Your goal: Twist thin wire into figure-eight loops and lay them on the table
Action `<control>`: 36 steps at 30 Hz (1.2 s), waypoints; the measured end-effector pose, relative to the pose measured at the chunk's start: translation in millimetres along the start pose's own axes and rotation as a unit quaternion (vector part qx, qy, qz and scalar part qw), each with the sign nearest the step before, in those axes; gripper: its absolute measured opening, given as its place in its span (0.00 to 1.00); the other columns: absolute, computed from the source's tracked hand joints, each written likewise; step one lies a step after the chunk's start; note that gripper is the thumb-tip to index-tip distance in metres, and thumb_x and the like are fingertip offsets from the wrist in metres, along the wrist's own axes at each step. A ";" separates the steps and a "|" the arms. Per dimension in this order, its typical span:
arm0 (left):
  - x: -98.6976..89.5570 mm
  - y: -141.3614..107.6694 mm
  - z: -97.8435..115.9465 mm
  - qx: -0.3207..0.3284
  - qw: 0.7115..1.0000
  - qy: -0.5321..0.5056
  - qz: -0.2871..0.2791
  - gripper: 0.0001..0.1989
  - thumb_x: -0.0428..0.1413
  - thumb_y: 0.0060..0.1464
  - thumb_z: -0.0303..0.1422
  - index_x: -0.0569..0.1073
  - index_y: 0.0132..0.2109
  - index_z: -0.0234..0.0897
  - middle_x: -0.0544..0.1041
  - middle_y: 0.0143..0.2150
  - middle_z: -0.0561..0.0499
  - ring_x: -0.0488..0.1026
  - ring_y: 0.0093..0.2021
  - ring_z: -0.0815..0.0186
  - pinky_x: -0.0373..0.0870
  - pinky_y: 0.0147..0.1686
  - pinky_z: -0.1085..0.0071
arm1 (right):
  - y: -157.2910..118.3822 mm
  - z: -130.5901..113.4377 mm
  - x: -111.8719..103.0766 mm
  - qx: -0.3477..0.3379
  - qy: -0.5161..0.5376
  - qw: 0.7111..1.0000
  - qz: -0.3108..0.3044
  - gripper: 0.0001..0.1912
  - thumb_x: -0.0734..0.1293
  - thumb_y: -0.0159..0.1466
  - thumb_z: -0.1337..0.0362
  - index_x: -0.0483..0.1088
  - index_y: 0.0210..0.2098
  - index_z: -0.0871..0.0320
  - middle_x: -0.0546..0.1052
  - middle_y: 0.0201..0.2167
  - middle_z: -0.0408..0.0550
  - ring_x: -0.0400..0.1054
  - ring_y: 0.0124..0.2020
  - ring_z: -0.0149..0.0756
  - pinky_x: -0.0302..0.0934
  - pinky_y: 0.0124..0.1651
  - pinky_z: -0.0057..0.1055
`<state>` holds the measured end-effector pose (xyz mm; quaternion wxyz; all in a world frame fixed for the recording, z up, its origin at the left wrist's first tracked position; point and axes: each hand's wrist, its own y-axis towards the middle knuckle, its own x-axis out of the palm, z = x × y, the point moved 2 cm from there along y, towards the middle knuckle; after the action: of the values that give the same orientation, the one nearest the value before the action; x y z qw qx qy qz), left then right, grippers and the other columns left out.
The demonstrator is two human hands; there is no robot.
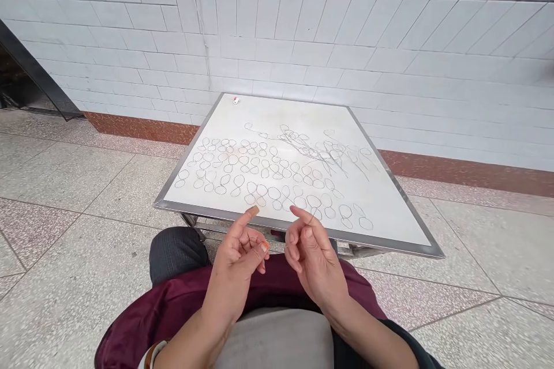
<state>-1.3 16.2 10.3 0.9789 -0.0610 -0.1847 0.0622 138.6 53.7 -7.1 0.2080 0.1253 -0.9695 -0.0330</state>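
My left hand is raised over my lap, just short of the table's near edge. Its index finger points up and the other fingers bend loosely, with tan and orange coverings at the index and thumb tips. Beside it, my right hand has its index finger stretched toward the left and the rest half curled. I see nothing held in either hand, though a thin wire could escape notice. Nearest to both are thin wire loops, mostly paired like figure eights, in rough rows on the white tabletop.
Longer wires with looped ends lie tangled toward the table's back right. A small white and red object sits at the far left corner. The table has a grey metal rim and stands close to a white tiled wall.
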 end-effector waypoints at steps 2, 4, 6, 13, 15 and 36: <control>-2.0 0.6 -2.3 -0.012 1.000 0.010 -0.002 0.27 0.58 0.55 0.33 0.64 0.62 0.45 0.70 0.32 0.54 0.65 0.29 0.71 0.63 0.26 0.74 | 1.6 -4.3 -2.7 0.010 -0.082 0.996 -0.040 0.19 0.55 0.71 0.57 0.63 0.60 0.43 0.60 0.30 0.41 0.53 0.22 0.25 0.53 0.20 0.23; -4.3 1.3 -3.2 -0.024 0.999 0.023 0.000 0.27 0.59 0.54 0.32 0.66 0.61 0.44 0.70 0.32 0.54 0.65 0.28 0.71 0.62 0.25 0.74 | 4.0 -7.6 -7.8 0.003 -0.176 0.981 -0.081 0.19 0.55 0.71 0.58 0.62 0.61 0.43 0.59 0.29 0.40 0.53 0.21 0.25 0.56 0.23 0.25; -6.0 1.7 -3.2 -0.040 0.999 0.036 -0.008 0.27 0.59 0.52 0.31 0.66 0.60 0.43 0.71 0.32 0.54 0.66 0.28 0.71 0.62 0.24 0.74 | 6.3 -9.5 -13.2 -0.017 -0.249 0.961 -0.118 0.19 0.57 0.71 0.59 0.64 0.60 0.44 0.60 0.28 0.40 0.54 0.21 0.25 0.59 0.26 0.27; -6.8 -0.8 -3.7 -0.077 0.994 0.062 -0.040 0.29 0.59 0.50 0.28 0.66 0.60 0.41 0.71 0.30 0.54 0.66 0.27 0.70 0.63 0.22 0.75 | 9.5 -11.7 -19.8 -0.104 -0.308 0.940 -0.103 0.16 0.61 0.69 0.63 0.67 0.56 0.45 0.66 0.27 0.40 0.57 0.21 0.26 0.58 0.26 0.27; -6.5 -1.6 -4.9 -0.085 0.993 0.064 -0.050 0.29 0.59 0.50 0.27 0.66 0.59 0.41 0.71 0.30 0.54 0.67 0.27 0.70 0.63 0.21 0.75 | 10.9 -13.8 -18.3 -0.143 -0.350 0.919 -0.114 0.16 0.60 0.69 0.65 0.68 0.55 0.46 0.67 0.28 0.41 0.59 0.23 0.28 0.60 0.28 0.28; -3.1 -6.5 -13.9 -0.126 0.986 0.078 -0.073 0.30 0.59 0.47 0.25 0.67 0.58 0.42 0.70 0.27 0.57 0.70 0.27 0.68 0.65 0.19 0.76 | 7.7 -12.0 -27.3 -0.021 -0.394 0.893 -0.218 0.04 0.67 0.63 0.60 0.75 0.34 0.51 0.69 0.27 0.40 0.61 0.26 0.30 0.54 0.27 0.28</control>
<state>1.7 8.0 -2.7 0.9768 -0.1745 -0.1179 -0.0379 165.9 67.9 -6.1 -0.2007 0.3054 -0.9196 -0.1446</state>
